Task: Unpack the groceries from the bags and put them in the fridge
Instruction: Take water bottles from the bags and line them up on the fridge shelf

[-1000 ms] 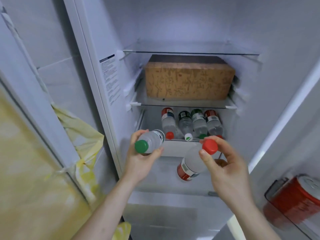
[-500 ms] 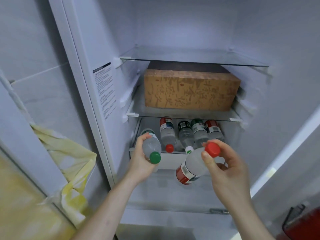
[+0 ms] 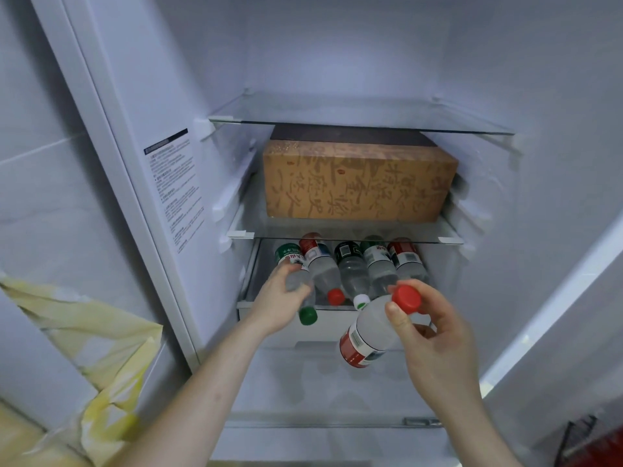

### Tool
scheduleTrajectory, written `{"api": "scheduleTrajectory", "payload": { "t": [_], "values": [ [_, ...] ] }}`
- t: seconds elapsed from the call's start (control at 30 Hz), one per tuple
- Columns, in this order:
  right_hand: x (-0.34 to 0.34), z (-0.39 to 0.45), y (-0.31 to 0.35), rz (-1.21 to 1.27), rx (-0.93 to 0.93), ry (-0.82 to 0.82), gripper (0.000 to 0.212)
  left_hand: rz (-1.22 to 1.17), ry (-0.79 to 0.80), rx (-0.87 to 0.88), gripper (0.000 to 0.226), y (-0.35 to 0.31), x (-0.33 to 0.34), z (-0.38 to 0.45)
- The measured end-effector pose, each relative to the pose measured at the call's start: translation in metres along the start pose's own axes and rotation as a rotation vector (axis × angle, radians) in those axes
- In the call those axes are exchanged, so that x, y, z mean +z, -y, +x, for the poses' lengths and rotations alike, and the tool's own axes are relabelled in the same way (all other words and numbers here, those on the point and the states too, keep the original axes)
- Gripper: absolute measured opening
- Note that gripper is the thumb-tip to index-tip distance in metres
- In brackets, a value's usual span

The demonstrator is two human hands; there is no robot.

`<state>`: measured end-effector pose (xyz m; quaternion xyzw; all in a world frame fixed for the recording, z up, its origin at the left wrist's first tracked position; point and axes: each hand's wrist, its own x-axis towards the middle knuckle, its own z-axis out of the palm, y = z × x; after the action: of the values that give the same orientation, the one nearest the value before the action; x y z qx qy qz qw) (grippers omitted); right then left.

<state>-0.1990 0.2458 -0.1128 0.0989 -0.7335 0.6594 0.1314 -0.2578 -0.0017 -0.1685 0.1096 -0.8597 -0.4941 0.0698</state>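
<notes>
Green-capped bottle [image 3: 298, 284] moved onto shelf; left hand [image 3: 281, 301] hides its middle.

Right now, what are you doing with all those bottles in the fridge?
A person is loading clear plastic water bottles into the white fridge drawer. The left hand grips a green-capped bottle and lays it at the left end of the row of four bottles lying there. The right hand holds a red-capped bottle in front of the drawer, not yet placed. A brown patterned box sits on the glass shelf above.
</notes>
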Motion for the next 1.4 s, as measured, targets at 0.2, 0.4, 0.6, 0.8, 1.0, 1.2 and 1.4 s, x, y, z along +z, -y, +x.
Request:
{"api": "scheduleTrajectory", "payload": {
  "t": [0.2,0.4,0.6,0.8,1.0,1.2,1.4],
  "values": [
    [0.000,0.004,-0.003,0.001,0.013,-0.010,0.027,0.070,0.017,0.019,0.058,-0.002,0.001,0.018],
    [0.000,0.006,-0.005,-0.010,0.001,-0.033,0.028,0.017,0.032,-0.007,0.059,0.001,-0.001,0.038],
    [-0.003,0.003,-0.004,0.010,-0.018,-0.083,0.023,0.027,-0.021,0.058,0.060,0.001,-0.002,0.027],
    [-0.007,-0.005,0.001,0.098,-0.062,-0.230,0.025,-0.083,-0.216,0.110,0.010,-0.030,-0.006,-0.044],
    [0.010,-0.022,0.005,0.234,-0.167,-0.249,0.024,-0.270,0.505,-0.266,0.066,-0.055,-0.011,-0.086],
    [0.043,-0.039,-0.009,0.327,-0.211,-0.023,0.032,-0.793,0.417,-0.271,0.058,-0.057,0.003,-0.090],
    [0.055,-0.041,-0.022,0.114,-0.179,0.213,0.022,-0.844,0.089,-0.254,0.057,-0.046,-0.012,-0.068]
  ]
}}
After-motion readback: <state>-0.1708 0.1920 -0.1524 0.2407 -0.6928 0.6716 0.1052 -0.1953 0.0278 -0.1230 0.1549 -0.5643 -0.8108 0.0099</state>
